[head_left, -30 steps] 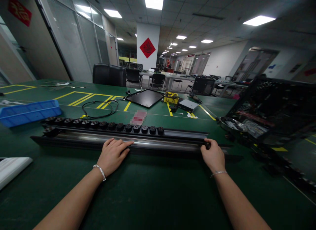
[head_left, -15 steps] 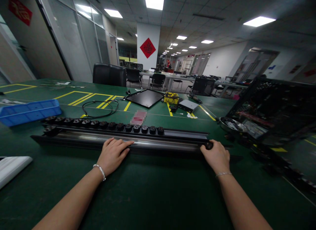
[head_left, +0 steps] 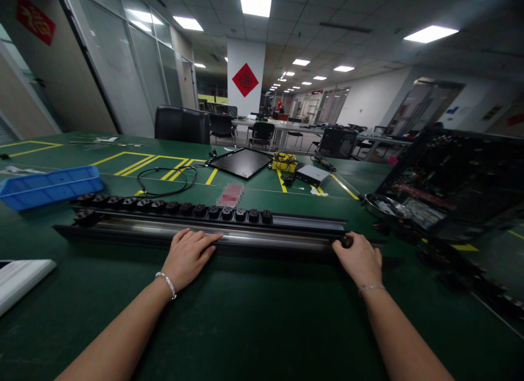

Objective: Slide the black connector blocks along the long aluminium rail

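A long, dark metal channel (head_left: 262, 243) lies across the green table in front of me, its bright inner face showing. My left hand (head_left: 189, 256) rests on its near edge with the fingers stretched out flat. At the channel's right end, my right hand (head_left: 359, 258) pinches a small black socket module (head_left: 347, 241) between thumb and fingers, which partly hide it. Directly behind the channel runs a black strip (head_left: 307, 222) fitted with a row of several black socket modules (head_left: 200, 210). The right part of that strip carries no modules.
A blue plastic bin (head_left: 51, 187) stands at left, near a coiled black cable (head_left: 167, 182). Behind lie a flat black panel (head_left: 242, 161), a yellow object (head_left: 284, 162) and a grey box (head_left: 312, 174). At right are a metal bowl (head_left: 385, 206) and an open equipment case (head_left: 446, 179).
My right hand has shifted and turned slightly to the right, and the black socket module in its fingers shows more. My left hand and the channel hold still.
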`<state>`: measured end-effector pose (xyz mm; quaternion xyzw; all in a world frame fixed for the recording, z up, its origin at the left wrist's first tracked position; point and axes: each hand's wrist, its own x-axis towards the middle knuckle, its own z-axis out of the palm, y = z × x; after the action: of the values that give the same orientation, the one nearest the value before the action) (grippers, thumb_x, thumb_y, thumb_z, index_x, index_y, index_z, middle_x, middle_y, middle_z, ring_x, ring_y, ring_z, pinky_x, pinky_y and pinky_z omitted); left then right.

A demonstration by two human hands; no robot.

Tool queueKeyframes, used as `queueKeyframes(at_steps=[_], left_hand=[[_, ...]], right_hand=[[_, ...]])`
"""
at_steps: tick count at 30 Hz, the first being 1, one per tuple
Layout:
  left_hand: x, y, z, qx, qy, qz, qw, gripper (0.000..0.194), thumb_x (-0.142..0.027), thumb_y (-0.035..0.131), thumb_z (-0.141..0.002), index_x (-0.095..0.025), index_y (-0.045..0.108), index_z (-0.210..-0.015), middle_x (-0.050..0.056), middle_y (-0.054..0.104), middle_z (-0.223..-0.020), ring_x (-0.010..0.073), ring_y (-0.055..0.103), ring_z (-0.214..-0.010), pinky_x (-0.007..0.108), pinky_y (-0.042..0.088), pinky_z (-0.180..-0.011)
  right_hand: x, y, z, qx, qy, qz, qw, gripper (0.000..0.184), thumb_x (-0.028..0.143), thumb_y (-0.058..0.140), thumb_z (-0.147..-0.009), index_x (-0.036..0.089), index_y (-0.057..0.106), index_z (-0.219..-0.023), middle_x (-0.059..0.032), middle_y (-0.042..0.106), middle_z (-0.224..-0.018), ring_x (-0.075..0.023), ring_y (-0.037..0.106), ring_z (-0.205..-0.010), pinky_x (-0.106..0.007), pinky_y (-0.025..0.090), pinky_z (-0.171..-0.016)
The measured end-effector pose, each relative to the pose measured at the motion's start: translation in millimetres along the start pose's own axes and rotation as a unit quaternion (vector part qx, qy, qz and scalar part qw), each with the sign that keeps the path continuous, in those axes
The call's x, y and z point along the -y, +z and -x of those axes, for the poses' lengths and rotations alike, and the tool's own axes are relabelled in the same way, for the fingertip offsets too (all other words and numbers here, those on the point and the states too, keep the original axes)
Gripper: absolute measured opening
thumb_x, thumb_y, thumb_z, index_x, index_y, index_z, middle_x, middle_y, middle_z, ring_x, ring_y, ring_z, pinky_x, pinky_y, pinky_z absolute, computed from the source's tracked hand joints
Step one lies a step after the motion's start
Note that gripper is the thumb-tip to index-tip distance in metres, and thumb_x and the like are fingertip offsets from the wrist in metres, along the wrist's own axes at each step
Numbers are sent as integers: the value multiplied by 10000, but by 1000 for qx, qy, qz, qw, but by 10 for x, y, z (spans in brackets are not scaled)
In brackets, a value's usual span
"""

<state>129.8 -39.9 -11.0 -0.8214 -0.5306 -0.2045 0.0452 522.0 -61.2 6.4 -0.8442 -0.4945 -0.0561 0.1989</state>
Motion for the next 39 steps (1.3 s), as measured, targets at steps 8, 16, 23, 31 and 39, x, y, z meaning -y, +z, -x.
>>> queueKeyframes(at_steps=[8,16,23,31,39], left_hand=[[10,16,4,-2,0,-4,1000,311,-317,416,-873,-354,537,-1157,-26,611,-809,160,551,-856,395,255,-951],[3,2,3,2,-1,-1,1000,308,-316,414,-874,-351,540,-1153,-24,607,-809,162,553,-856,396,263,-938],[7,6,0,5,-2,-2,1000,314,-322,407,-878,-354,533,-1164,-24,613,-815,162,552,-869,399,255,-946],[2,3,1,-1,-1,-4,1000,307,-323,412,-874,-355,545,-1149,-25,612,-804,163,557,-848,394,260,-945],[-15,-14,-2,-3,4,-4,1000,303,-315,413,-874,-348,550,-1143,-25,605,-791,162,553,-837,394,272,-923]], right_hand=[[-14,15,1,5,-4,4,1000,443,404,418,-734,140,559,-1060,-125,544,-1223,-284,445,-1160,-490,269,-983],[-14,0,-7,13,-6,14,1000,453,408,399,-746,139,551,-1078,-125,552,-1205,-283,452,-1148,-479,283,-974],[-10,-17,-13,14,-6,19,1000,439,396,389,-746,145,554,-1066,-117,567,-1168,-281,472,-1122,-476,300,-960],[-11,-34,-23,19,-2,18,1000,433,398,387,-747,153,565,-1056,-110,580,-1144,-274,497,-1087,-443,337,-927],[-2,-53,-22,22,6,20,1000,417,394,391,-742,174,577,-1044,-99,606,-1062,-267,528,-1020,-414,358,-887]])
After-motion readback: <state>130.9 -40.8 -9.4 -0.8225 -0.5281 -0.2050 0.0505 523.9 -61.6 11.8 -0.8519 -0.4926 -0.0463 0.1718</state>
